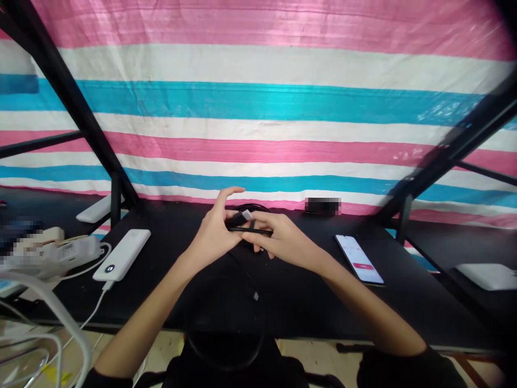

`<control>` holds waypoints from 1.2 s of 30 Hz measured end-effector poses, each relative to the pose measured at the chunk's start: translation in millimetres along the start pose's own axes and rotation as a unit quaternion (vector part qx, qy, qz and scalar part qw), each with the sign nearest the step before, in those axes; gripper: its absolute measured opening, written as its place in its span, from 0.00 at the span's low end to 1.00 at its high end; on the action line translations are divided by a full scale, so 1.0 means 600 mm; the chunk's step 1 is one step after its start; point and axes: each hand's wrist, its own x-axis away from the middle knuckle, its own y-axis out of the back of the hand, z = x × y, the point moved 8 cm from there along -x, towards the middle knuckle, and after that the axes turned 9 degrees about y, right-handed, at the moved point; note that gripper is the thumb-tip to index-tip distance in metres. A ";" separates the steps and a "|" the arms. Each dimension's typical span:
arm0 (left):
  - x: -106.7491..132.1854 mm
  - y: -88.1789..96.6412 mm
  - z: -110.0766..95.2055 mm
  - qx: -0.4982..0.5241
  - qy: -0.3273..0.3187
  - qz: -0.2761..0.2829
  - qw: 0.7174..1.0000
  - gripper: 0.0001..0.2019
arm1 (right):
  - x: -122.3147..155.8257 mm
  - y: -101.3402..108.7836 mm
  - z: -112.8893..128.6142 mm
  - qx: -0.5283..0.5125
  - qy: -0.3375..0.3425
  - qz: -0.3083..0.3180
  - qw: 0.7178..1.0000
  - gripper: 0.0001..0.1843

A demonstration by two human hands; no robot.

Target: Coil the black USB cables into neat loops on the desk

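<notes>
A black cable (252, 230) is held between my two hands over the middle of the black table. My left hand (214, 231) grips it near a black plug with a silver metal end (245, 215), which looks like a USB plug. The left index finger sticks up and away from the rest. On the other side, my right hand (293, 242) pinches the cable between thumb and fingers. Dark cable loops (258, 206) show just behind the hands. Fingers hide part of the cable. A small pale connector end (256, 296) shows nearer my body.
Left of my hands lies a white power bank (123, 253) with a white cable plugged in. Beyond it are power strips (76, 250) and tangled white cables. A lit phone (359, 258) lies right. Black metal frame bars (81, 113) rise before a striped sheet (258, 102).
</notes>
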 end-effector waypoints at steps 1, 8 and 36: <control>0.002 -0.003 -0.005 -0.034 -0.001 -0.001 0.999 0.36 | 0.001 0.001 -0.001 -0.010 -0.003 -0.011 1.000 0.18; 0.011 -0.012 -0.022 -0.144 -0.023 -0.043 0.988 0.42 | 0.009 0.029 0.001 0.098 0.041 -0.145 0.984 0.17; 0.009 -0.010 -0.001 -0.035 -0.041 0.000 0.999 0.08 | 0.035 0.046 -0.027 0.009 0.047 -0.145 0.988 0.21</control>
